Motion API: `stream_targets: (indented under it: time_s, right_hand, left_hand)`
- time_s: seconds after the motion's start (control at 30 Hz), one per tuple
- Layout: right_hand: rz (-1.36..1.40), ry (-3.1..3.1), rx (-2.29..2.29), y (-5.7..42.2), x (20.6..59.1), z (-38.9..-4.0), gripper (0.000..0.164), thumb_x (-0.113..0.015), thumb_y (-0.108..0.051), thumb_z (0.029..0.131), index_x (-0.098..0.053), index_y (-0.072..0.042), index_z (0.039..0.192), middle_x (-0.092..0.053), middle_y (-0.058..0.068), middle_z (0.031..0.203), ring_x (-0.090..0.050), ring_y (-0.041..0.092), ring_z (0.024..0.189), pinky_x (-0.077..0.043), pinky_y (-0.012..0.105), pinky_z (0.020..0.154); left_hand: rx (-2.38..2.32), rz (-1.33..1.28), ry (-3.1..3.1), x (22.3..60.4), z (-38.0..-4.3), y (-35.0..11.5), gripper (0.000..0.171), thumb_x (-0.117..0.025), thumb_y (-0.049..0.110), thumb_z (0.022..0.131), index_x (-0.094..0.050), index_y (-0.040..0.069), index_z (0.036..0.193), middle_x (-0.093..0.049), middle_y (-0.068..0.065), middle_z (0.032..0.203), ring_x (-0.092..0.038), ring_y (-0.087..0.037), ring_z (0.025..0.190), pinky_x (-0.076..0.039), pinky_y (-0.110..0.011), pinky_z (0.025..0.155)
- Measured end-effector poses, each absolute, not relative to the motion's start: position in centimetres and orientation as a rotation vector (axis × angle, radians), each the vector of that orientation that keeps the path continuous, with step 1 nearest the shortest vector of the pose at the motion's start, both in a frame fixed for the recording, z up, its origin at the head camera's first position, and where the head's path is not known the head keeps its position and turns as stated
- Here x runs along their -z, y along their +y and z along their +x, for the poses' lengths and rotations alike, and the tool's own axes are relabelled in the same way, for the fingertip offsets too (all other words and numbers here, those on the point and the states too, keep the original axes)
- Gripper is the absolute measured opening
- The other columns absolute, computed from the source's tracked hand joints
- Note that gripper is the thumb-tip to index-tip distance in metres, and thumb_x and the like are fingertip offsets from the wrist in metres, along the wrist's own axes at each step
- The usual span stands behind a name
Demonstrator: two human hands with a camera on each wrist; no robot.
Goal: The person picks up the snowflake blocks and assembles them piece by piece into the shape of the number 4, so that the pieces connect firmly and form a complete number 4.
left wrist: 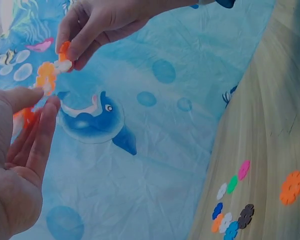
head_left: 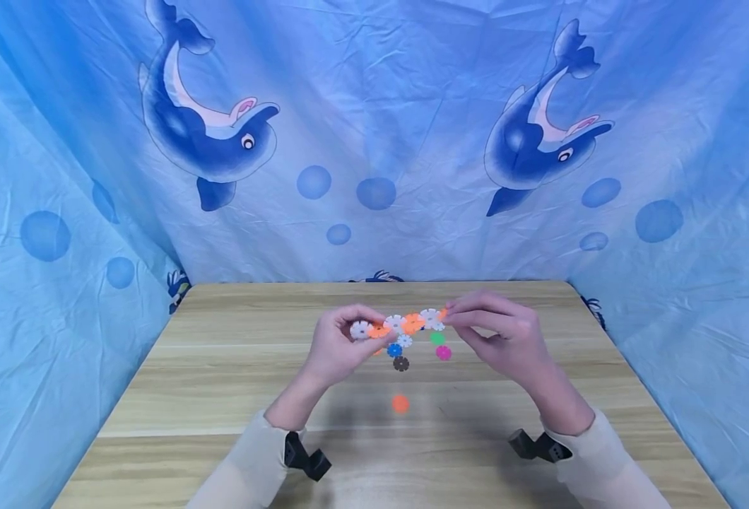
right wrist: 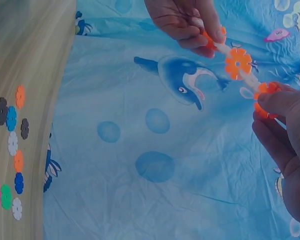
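Note:
A chain of interlocking snowflake discs [head_left: 413, 323], white and orange in turn, is held up above the table between both hands. My left hand [head_left: 343, 345] pinches it between thumb and fingers near its left end, where a white disc [head_left: 361, 330] sticks out. At the other end, my right hand [head_left: 504, 336] grips an orange disc [right wrist: 265, 100] between thumb and fingertips; the fingers partly cover it. The middle orange disc [right wrist: 238, 63] shows face-on between the hands in the right wrist view.
Loose discs lie on the wooden table [head_left: 222, 382] below the chain, among them a pink disc [head_left: 444, 353], a blue disc [head_left: 394, 350] and a dark disc [head_left: 401, 363]. Closer to the front lies an orange disc [head_left: 400, 404]. A blue dolphin-print curtain [head_left: 374, 106] surrounds the table.

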State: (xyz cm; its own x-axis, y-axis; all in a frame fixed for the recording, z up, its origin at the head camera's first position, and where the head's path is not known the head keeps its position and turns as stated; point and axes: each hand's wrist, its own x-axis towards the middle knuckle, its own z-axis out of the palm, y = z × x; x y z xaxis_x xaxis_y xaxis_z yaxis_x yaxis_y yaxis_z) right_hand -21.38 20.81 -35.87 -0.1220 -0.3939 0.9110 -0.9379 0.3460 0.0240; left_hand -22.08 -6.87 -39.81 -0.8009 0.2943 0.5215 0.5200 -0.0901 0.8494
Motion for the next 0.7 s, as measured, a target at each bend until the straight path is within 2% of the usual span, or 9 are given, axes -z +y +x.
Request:
stream_targets:
  time_s: [0.07,0.1,0.27,0.43,0.53,0.7]
  right_hand:
    - [1.217,-1.681,-0.763,20.8,35.9,-21.4,0.019,-0.071,-0.016,0.103,-0.083,-0.007,0.092,-0.079,0.009,0.090,-0.078,0.027,0.083,-0.065,0.025,0.076]
    - [1.229,-1.674,-0.772,20.7,35.9,-21.3,0.019,-0.071,-0.015,0.103,-0.083,-0.006,0.092,-0.079,0.010,0.090,-0.077,0.027,0.083,-0.065,0.025,0.075]
    - [1.290,-1.686,-0.771,20.5,36.0,-21.2,0.018,-0.071,-0.016,0.103,-0.083,-0.006,0.094,-0.079,0.009,0.090,-0.078,0.025,0.080,-0.066,0.027,0.072]
    - [1.301,-1.695,-0.745,20.4,35.9,-21.0,0.019,-0.070,-0.018,0.104,-0.084,-0.007,0.095,-0.079,0.009,0.089,-0.079,0.027,0.079,-0.066,0.029,0.071]
    - [1.317,-1.687,-0.732,20.4,35.8,-21.0,0.019,-0.070,-0.017,0.104,-0.083,-0.006,0.095,-0.078,0.009,0.088,-0.079,0.027,0.079,-0.066,0.031,0.070]
    - [1.338,-1.674,-0.719,20.5,35.9,-21.1,0.018,-0.070,-0.014,0.104,-0.083,-0.005,0.095,-0.078,0.010,0.088,-0.079,0.027,0.079,-0.066,0.031,0.069]
  left_hand:
    - [1.975,-0.864,-2.008,39.8,-22.0,-6.7,0.019,-0.087,-0.008,0.080,-0.077,-0.003,0.096,-0.076,-0.024,0.095,-0.070,-0.006,0.075,-0.063,-0.024,0.062]
    - [1.953,-0.857,-2.016,39.7,-22.0,-6.6,0.019,-0.088,-0.007,0.080,-0.078,-0.002,0.095,-0.077,-0.023,0.094,-0.071,-0.006,0.077,-0.063,-0.024,0.063]
    - [1.906,-0.932,-2.044,39.7,-21.9,-6.1,0.023,-0.085,-0.002,0.085,-0.081,0.002,0.107,-0.081,-0.019,0.106,-0.073,-0.007,0.081,-0.062,-0.023,0.063]
    - [1.965,-0.944,-2.054,39.5,-21.8,-5.7,0.026,-0.082,-0.003,0.088,-0.081,-0.001,0.114,-0.080,-0.020,0.116,-0.077,-0.008,0.093,-0.066,-0.026,0.074]
    - [2.013,-0.938,-2.060,39.4,-21.8,-5.6,0.025,-0.081,-0.005,0.088,-0.080,-0.004,0.113,-0.079,-0.023,0.116,-0.078,-0.009,0.095,-0.067,-0.029,0.080]
    - [2.039,-0.943,-2.078,39.3,-21.8,-5.6,0.022,-0.081,-0.005,0.089,-0.080,-0.005,0.111,-0.079,-0.024,0.115,-0.079,-0.009,0.095,-0.067,-0.029,0.082]
